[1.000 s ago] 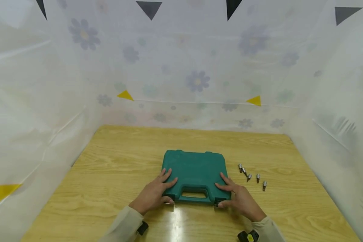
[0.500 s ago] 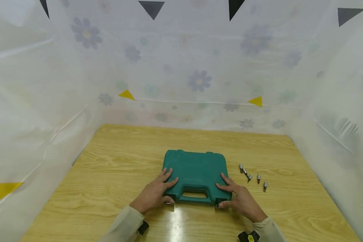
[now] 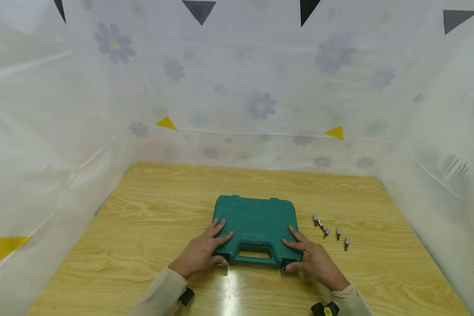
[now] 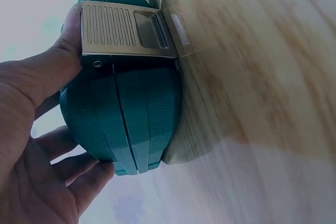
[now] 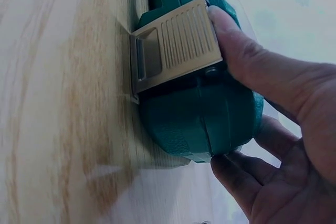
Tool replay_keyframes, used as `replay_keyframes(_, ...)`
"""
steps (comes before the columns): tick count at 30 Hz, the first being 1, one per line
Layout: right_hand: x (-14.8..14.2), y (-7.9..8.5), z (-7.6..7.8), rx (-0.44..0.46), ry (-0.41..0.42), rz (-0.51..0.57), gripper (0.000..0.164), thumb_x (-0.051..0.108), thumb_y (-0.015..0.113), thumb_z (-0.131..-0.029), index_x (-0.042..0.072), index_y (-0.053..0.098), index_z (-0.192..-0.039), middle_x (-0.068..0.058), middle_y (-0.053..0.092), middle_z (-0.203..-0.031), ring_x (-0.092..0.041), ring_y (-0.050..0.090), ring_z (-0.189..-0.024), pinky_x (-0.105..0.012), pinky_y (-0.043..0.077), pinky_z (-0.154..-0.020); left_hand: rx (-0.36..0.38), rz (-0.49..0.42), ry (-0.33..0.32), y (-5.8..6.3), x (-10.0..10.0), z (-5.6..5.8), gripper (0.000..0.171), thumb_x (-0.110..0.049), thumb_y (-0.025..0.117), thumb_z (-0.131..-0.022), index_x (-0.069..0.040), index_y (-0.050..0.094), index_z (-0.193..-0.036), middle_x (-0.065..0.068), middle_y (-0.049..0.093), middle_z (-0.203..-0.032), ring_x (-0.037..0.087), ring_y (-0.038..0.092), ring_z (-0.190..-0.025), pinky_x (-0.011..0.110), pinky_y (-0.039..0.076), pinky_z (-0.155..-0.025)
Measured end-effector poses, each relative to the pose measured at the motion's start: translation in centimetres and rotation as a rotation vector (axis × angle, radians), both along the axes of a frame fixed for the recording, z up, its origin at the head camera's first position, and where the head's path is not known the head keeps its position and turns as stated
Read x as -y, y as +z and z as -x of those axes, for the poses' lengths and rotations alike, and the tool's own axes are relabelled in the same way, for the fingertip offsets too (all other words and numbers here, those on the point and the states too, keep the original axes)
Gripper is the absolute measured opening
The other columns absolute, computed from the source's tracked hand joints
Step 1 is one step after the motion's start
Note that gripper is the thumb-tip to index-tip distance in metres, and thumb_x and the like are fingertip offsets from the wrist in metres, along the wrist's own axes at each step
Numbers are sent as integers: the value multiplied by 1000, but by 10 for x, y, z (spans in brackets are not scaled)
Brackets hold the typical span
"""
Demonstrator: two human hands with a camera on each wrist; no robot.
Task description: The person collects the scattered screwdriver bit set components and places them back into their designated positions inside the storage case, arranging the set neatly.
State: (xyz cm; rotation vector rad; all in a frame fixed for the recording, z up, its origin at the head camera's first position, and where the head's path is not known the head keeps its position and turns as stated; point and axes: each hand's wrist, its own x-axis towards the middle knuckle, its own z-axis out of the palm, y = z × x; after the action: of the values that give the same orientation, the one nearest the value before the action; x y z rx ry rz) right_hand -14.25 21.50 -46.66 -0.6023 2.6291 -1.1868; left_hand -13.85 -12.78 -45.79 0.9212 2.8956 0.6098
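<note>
A closed green plastic carrying case [image 3: 256, 219] lies flat on the wooden table, its handle toward me. My left hand [image 3: 200, 253] rests on its near left corner, fingers spread over the lid. In the left wrist view, that thumb touches the upper edge of a ribbed metal latch [image 4: 123, 29]. At the near right corner my right hand [image 3: 315, 259] mirrors this, with its fingers on the lid. Its thumb touches the upper edge of the other metal latch [image 5: 178, 43] in the right wrist view. Each hand's palm is off the case.
Several small metal bit sockets [image 3: 338, 234] lie on the wooden table [image 3: 154, 210] to the right of the case. White sheeting [image 3: 237, 79] with flower prints stands behind the table and along both sides.
Both hands and the case keep their places relative to each other. The whole head view has shifted very slightly; the bit sockets have not moved on the table.
</note>
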Motion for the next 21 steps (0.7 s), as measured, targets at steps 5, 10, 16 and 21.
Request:
replay_keyframes(5, 0, 0, -1, -5, -2, -4, 67, 39, 78, -74, 13, 60, -133, -10, 23, -158, -45, 18, -141, -58, 32, -105, -45, 3, -17, 1, 2, -1, 74, -37, 74, -79, -6, 49, -142, 24, 29, -153, 44, 24, -140, 50, 42, -100)
replay_keyframes(10, -1, -2, -3, -14, -5, -10, 69, 40, 77, -75, 13, 57, -136, -12, 23, -158, -46, 19, -141, -55, 34, -105, -66, 2, -21, 0, 4, -4, 71, -38, 74, -81, -5, 51, -140, 25, 31, -151, 44, 27, -139, 51, 43, -99)
replay_keyframes(16, -2, -3, -7, -26, -39, -22, 75, 35, 79, -76, 11, 51, -141, -10, 24, -158, -41, 23, -141, -54, 36, -104, -44, -5, 10, 1, 5, -8, 66, -37, 74, -82, -6, 54, -138, 24, 33, -151, 43, 30, -138, 52, 41, -101)
replay_keyframes(21, -5, -4, -14, -88, -69, -24, 82, 31, 81, -76, 8, 44, -145, -13, 30, -155, -41, 33, -136, -53, 40, -100, -74, -28, 45, 1, 9, -16, 61, -29, 78, -80, -5, 58, -133, 24, 40, -145, 41, 39, -131, 50, 42, -100)
